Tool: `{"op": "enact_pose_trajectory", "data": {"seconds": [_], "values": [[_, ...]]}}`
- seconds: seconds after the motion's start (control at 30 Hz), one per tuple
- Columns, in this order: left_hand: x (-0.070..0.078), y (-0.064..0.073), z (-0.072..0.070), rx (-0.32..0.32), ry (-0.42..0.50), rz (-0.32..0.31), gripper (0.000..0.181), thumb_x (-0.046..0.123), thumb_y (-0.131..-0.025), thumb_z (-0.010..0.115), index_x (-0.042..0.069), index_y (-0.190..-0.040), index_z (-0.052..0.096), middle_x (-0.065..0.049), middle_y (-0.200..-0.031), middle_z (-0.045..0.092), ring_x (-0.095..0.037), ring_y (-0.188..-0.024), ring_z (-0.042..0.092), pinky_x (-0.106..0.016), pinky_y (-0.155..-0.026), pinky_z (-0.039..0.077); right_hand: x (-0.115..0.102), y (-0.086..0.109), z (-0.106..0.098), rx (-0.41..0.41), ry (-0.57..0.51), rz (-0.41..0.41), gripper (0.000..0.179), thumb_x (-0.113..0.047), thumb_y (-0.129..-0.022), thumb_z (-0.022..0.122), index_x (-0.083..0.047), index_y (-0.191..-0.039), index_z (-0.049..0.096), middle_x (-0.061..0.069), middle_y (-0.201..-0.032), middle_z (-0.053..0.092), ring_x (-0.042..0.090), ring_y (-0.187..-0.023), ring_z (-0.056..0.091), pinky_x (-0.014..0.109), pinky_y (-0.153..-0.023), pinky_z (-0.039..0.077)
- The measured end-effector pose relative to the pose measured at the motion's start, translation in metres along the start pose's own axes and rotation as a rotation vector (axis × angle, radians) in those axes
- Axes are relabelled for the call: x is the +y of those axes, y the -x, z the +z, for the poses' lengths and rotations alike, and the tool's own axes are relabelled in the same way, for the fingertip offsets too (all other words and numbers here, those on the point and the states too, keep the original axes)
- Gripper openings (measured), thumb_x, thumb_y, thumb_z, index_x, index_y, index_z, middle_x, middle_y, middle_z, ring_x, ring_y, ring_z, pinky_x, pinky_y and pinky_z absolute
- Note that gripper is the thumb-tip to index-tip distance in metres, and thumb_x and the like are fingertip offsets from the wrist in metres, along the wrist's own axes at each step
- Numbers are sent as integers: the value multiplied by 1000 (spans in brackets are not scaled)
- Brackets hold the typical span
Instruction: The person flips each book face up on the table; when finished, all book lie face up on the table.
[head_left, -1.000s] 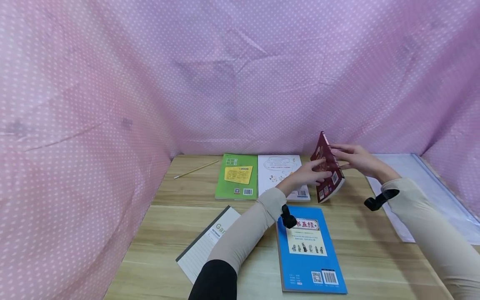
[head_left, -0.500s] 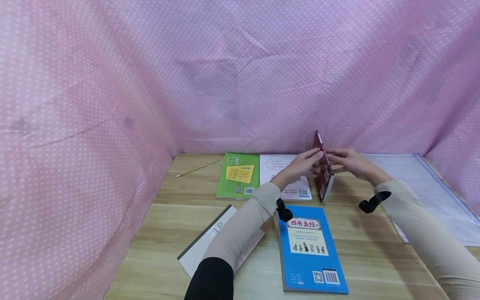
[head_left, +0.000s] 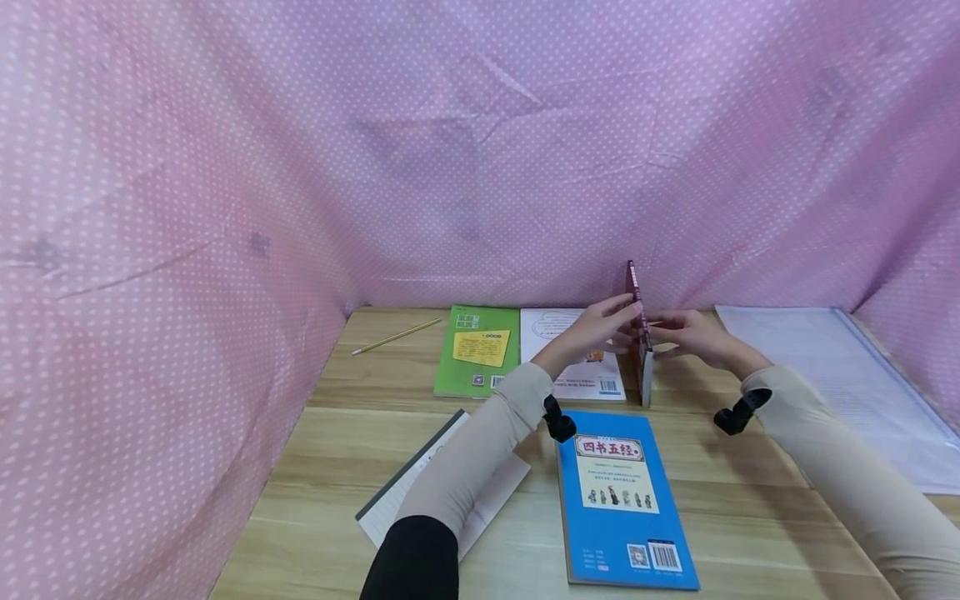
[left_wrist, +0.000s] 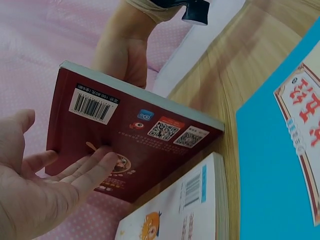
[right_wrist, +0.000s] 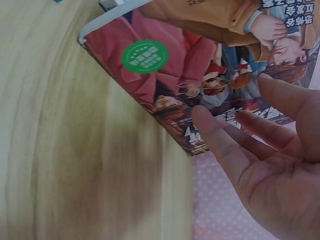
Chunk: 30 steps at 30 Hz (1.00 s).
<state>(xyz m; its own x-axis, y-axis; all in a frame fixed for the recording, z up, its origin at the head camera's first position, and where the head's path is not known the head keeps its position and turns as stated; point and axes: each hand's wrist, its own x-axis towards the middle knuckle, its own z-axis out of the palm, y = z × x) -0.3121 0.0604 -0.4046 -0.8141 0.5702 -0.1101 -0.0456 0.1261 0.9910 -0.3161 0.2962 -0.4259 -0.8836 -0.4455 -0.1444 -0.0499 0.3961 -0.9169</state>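
A dark red paperback book (head_left: 647,377) stands nearly upright at the right edge of the white book (head_left: 538,327). My left hand (head_left: 588,335) lays its extended fingertips against the back cover, which bears a barcode (left_wrist: 93,106) in the left wrist view. On the opposite side, the fingers of my right hand (head_left: 699,338) reach the illustrated front cover (right_wrist: 220,75), which carries a round green sticker (right_wrist: 145,56). The right fingers are loosely spread, the thumb apart from them. Neither hand curls around the book.
A green book (head_left: 456,367) lies left of the white one, with a pencil (head_left: 397,336) beyond it. Nearer are a blue book (head_left: 622,542) and a notebook (head_left: 498,492) partly under the left sleeve. A clear plastic sheet (head_left: 840,367) lies at right, before a pink dotted curtain (head_left: 480,167).
The red book has swung from a leftward-facing tilt to almost edge-on upright. The left fingers have shifted up on its cover, and the right hand has moved slightly left and lower.
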Motion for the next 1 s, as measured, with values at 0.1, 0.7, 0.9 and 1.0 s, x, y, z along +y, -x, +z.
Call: {"op": "enact_pose_trajectory", "data": {"seconds": [0.1, 0.7, 0.9, 1.0], "values": [[-1, 2, -5, 1, -11, 6, 60, 45, -107, 48, 20, -160, 35, -17, -135, 62, -35, -122, 63, -49, -99, 56, 3, -3, 3, -1, 10, -2, 54, -18, -108, 50, 10, -152, 35, 39, -150, 41, 0, -104, 65, 53, -95, 57], [-20, 7, -26, 73, -27, -35, 67, 37, -103, 59, 15, -160, 31, -19, -148, 53, -34, -121, 64, -44, -93, 59, 9, -9, 19, -6, 110, 27, 55, -16, -99, 67, 11, -143, 48, 35, -132, 60, 21, -104, 70, 38, -84, 62], [-26, 9, -34, 146, -68, -72, 63, 33, -102, 64, 14, -156, 40, -16, -149, 52, -35, -120, 65, -42, -94, 59, 11, -9, 19, 7, 142, 17, 58, -11, -96, 70, 12, -144, 46, 39, -134, 56, 39, -115, 65, 35, -84, 62], [-28, 10, -35, 163, -58, -80, 57, 25, -103, 62, 9, -154, 44, -18, -146, 56, -35, -122, 65, -45, -98, 57, 13, -9, 19, 20, 168, 3, 61, -8, -93, 73, 12, -143, 46, 40, -134, 55, 47, -120, 61, 30, -85, 60]]}}
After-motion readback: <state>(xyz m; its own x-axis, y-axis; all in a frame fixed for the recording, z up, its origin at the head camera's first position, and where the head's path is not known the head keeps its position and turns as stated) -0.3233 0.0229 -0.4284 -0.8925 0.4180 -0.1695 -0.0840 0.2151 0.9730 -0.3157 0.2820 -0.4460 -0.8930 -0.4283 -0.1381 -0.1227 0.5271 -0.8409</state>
